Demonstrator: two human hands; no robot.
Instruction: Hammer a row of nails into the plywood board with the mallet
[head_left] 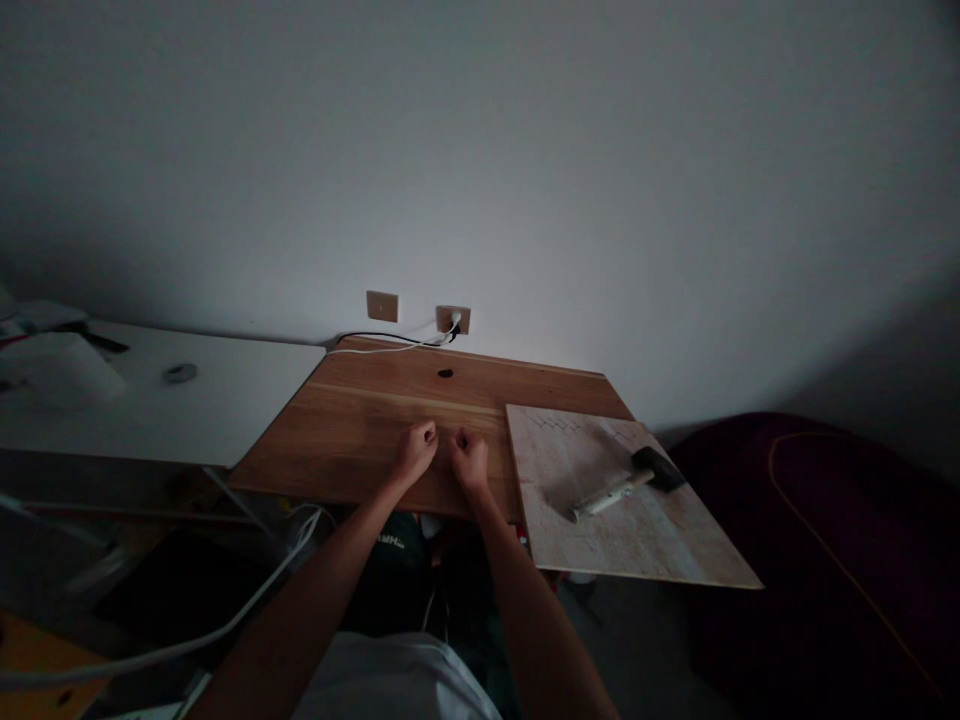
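My left hand (417,450) is curled into a fist over the wooden tabletop (352,440), thumb side up. Beside it, a small gap away, my right hand (469,459) makes a matching fist. Nothing sticks out of either one. To the right of my right hand, a pale board (555,500) with zigzag pencil-like marks lies on the tabletop and overhangs its front and right edges. On that board rests a mallet (611,494) with a dark head and a light, worn handle, apart from both hands.
A wall socket (454,320) holds plugs with white and black cables. Left stands a white table (240,400) with a grey ring-shaped roll (180,373) and a whitish bundle (64,370). A dark purple beanbag-like mass (795,540) sits right. A white cable (247,620) hangs at lower left.
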